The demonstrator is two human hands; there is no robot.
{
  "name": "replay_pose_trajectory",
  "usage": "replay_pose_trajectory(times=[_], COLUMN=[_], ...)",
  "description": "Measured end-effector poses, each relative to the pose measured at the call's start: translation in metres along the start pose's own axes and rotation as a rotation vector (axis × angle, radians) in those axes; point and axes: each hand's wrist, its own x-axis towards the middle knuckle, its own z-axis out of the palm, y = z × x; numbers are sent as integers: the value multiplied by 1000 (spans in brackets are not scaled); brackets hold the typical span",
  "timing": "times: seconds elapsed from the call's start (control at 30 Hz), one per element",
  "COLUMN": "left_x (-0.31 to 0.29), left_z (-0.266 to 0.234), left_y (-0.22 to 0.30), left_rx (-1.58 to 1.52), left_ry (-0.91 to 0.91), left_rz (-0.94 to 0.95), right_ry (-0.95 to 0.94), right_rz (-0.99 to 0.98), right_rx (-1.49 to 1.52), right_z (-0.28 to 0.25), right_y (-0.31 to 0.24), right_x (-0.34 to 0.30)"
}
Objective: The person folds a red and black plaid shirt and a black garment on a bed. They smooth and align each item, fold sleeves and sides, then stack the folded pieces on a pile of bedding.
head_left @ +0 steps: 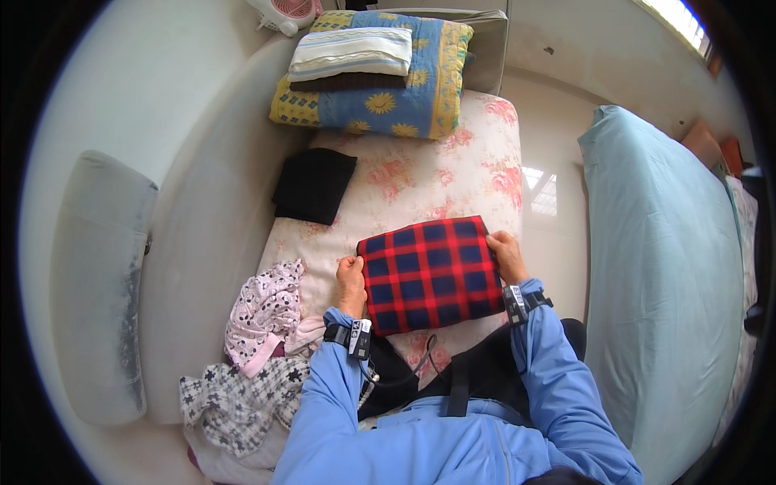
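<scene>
A red and dark blue checked cloth (432, 275), folded into a neat rectangle, is held level over the front part of the bed. My left hand (352, 287) pinches its left edge, fingers closed on the fabric. On the opposite side, my right hand (507, 257) grips the edge near the far right corner. What garment the cloth is, if any, cannot be made out. Beyond my left hand lies a folded black cloth (315, 186), flat on the bed's flowered sheet (396, 182).
A folded blue and yellow quilt (380, 105) bears white folded fabric (352, 52) at the bed's far end. Crumpled clothes (263, 315) pile up on the left, near me. A bed with a pale teal cover (659, 283) stands at right. A pink and white fan (289, 12) sits far left.
</scene>
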Motion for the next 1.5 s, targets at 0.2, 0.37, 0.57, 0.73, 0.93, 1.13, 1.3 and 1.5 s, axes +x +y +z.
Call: replay_pose_trajectory(times=[0.2,0.37,0.57,0.73,0.93,1.13,1.3,1.5], left_x=[8,-7,-6,-23,-51,-72,-71,-72], left_z=[10,24,36,44,19,-24,-10,88], left_y=[13,34,98,182,162,63,93,76], left_rx=[282,156,-46,41,819,1331,1157,1150], left_ry=[126,-198,-384,-569,-574,-592,-559,-135], left_rz=[-32,-177,-285,363,1216,1348,1201,1272], right_ry=[285,-9,-203,-247,-72,-131,-239,26], right_rz=[-158,71,76,-537,-1150,-1178,-972,-1003], right_rx=[-375,-532,-146,-308,-899,-1299,-1089,-1191], right_z=[18,25,28,12,-6,-23,-25,27], right_y=[-3,-20,-69,-137,-113,-21,-56,-42], right_x=[10,12,7,-6,-22,-53,-44,-12])
